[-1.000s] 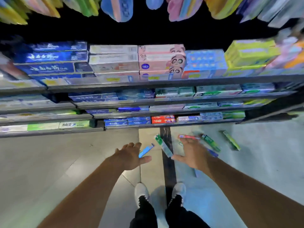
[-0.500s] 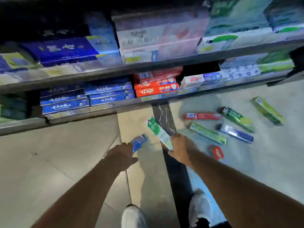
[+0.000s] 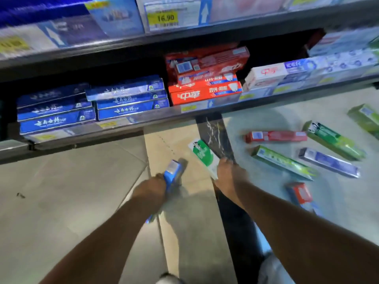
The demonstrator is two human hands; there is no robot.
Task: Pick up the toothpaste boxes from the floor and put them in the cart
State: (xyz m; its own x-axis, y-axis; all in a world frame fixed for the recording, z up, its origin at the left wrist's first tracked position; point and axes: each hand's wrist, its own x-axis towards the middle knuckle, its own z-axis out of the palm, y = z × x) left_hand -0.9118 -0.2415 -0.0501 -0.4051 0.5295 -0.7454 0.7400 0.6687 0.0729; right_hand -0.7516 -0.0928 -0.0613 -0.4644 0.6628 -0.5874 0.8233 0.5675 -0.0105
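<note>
Both grips are on boxes: our left hand [image 3: 152,190] is wrapped round the blue box [image 3: 173,171], fingers closed on its near end, far end tilted up off the floor [image 3: 61,191]. Our right hand [image 3: 227,177] is clamped on the near end of the green-white box [image 3: 202,153]; can't tell if that box is lifted or touching the tile. The two held boxes sit close together, either side of a beige tile, with the green-white one along the edge of a dark marbled strip [image 3: 215,134].

Right of the right hand, more boxes lie flat on the floor: red box [image 3: 275,136] farthest back, light green box [image 3: 284,161] just in front of it, purple box [image 3: 328,162] to its right, dark green box [image 3: 334,140] behind that. A red-white box [image 3: 300,194] lies nearest us, just beside our right forearm. One more green box [image 3: 367,117] is at the right edge, partly cut off.

Stocked shelf [image 3: 184,113] runs across behind everything. Motion blur throughout. Cart not in view.
</note>
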